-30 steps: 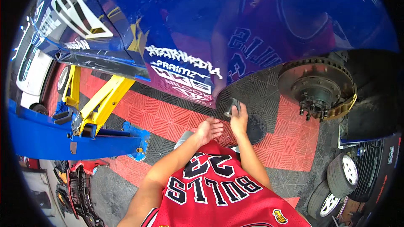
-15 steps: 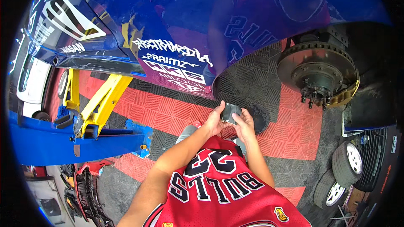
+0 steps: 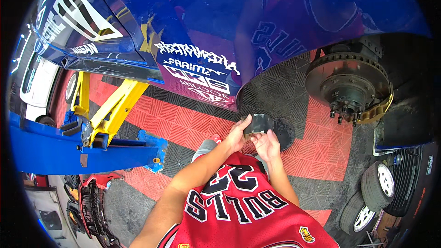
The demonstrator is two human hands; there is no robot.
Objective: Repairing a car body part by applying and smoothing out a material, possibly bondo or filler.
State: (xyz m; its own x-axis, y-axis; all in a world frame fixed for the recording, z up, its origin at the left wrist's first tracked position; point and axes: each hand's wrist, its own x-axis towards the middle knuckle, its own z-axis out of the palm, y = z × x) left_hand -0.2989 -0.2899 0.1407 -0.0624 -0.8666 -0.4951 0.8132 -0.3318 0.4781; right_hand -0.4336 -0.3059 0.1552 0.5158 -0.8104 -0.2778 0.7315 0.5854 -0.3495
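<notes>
A thin, dark grey rectangular piece [image 3: 262, 122] with a pale lower edge is held out in front of my red jersey; its exact kind cannot be made out. My left hand [image 3: 238, 134] grips its left side, thumb on top. At its lower right edge is my right hand [image 3: 267, 145], with fingers curled in and the thumb tip by the corner. Just beyond both hands is the lower corner of a blue car body panel [image 3: 202, 76] with white decals. The piece is apart from the panel.
A bare brake disc with hub [image 3: 347, 80] hangs in the wheel arch at right. Yellow lift arms [image 3: 117, 110] and a blue lift base [image 3: 115, 156] stand left. Two wheels [image 3: 379, 183] lie at lower right; a red bumper part [image 3: 94, 202] lies lower left. Red and black tiles [image 3: 317, 156] cover the floor.
My right thumb has come off the face of the dark piece, and the right fingers have curled at its lower edge. The piece has shifted slightly right and shows more of its face.
</notes>
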